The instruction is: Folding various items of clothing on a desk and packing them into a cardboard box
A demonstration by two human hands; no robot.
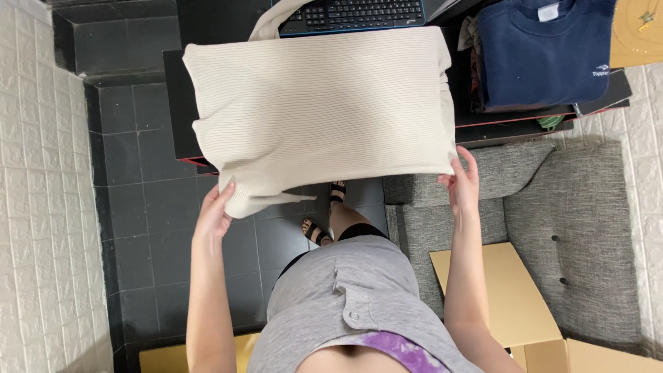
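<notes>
1. The cream sweater (318,114) lies folded on the dark surface (181,131), its near edge hanging over the front rim toward the person. Everything below is placed from this sweater.
2. Its long axis runs left to right across the view, so the two near corners sit one at each hand; the bulk of the cloth lies away from the person, beyond the fingers.
3. The left hand (215,211) is at the sweater's near left corner, where a folded sleeve end droops lower than the rest. Its fingers lie close together and curl up against the cloth, pinching or cupping that edge; the grip itself is hidden beneath the fabric.
4. The right hand (461,183) is at the near right corner, thumb and fingers closed on the hem there. Both hands are about equally near, one at each end.
5. The sweater is a pale, finely ribbed knit, folded to a rough rectangle, smooth on top, with a strip of cloth sticking out at its far edge.
6. Beyond that far edge is a black keyboard (352,14); to the sweater's right lies a navy sweatshirt (542,52), and nearer the person on that side, a grey armchair (573,221) and flat cardboard (511,297).
</notes>
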